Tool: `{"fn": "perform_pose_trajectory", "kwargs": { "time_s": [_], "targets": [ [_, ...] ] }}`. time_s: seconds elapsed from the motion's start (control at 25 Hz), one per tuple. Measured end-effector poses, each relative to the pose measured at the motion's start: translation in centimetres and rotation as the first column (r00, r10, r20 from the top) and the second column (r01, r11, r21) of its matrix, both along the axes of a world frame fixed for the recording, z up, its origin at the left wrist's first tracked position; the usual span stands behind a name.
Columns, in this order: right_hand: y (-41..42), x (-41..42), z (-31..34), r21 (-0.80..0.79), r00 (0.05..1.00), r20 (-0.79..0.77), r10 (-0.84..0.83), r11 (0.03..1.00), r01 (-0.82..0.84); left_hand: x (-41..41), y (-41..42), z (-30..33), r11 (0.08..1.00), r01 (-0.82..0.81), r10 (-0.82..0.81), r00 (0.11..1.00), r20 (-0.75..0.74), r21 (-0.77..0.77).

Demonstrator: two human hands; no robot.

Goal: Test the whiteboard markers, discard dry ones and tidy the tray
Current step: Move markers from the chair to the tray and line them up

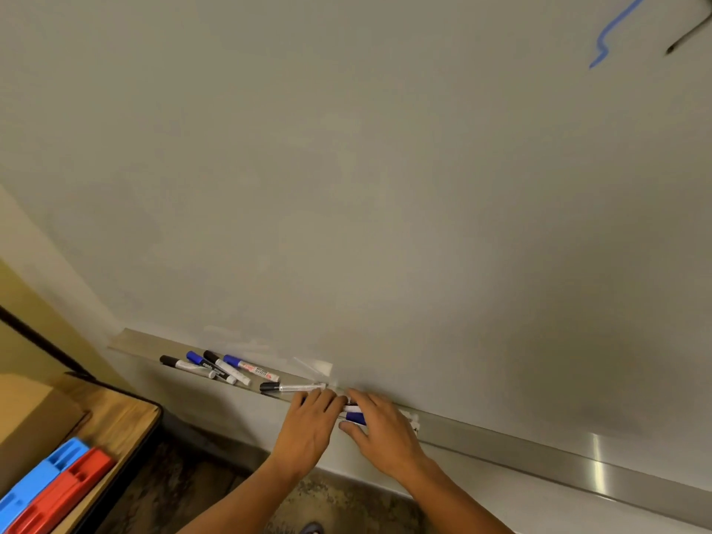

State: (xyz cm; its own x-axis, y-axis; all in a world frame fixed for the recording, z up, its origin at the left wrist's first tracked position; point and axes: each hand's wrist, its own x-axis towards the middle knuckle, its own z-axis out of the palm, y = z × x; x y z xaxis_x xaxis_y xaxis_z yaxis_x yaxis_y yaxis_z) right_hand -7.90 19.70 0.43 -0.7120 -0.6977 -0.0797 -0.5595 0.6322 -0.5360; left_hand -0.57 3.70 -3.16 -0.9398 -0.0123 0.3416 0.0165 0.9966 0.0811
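Both hands are set on the tray (539, 445) edge mid-frame. The left hand (308, 425) lies fingers extended over markers; the right hand (379, 429) is curled around a blue-capped marker (355, 417). Five markers (231, 368) are scattered on the tray's left end. Open tray is seen rightward. Blue scribble (612, 32) is noted on the whiteboard (346, 167). A desk (127, 418) is seen lower left.

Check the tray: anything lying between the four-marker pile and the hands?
Yes, in the head view: one black-capped marker lies on the tray between the pile and the left hand.
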Motion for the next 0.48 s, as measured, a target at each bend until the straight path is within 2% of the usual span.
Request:
{"fn": "perform_pose_trajectory", "kwargs": {
  "time_s": [0.16, 0.32, 0.4, 0.48],
  "targets": [
    [-0.5, 0.5, -0.5, 0.028, 0.996, -0.072, 0.06, 0.998, -0.058, 1.3, 0.0, 0.4, 0.997, -0.041, 0.039, 0.999, 0.035, 0.068],
    [-0.2, 1.0, -0.6, 0.079, 0.985, -0.137, 0.107, 0.992, -0.097, 2.3, -1.9, 2.0, 0.972, -0.185, 0.175, 0.982, 0.075, 0.148],
    [-0.3, 0.9, -0.7, 0.072, 0.989, -0.115, 0.095, 0.994, -0.087, 2.5, -3.5, 2.4, 0.931, -0.273, 0.26, 0.962, 0.084, 0.243],
    [-0.9, 0.8, -1.1, 0.056, 0.994, -0.048, 0.099, 0.994, -0.096, 2.3, -5.8, 2.6, 0.85, -0.387, 0.369, 0.922, 0.122, 0.358]
  ]
}}
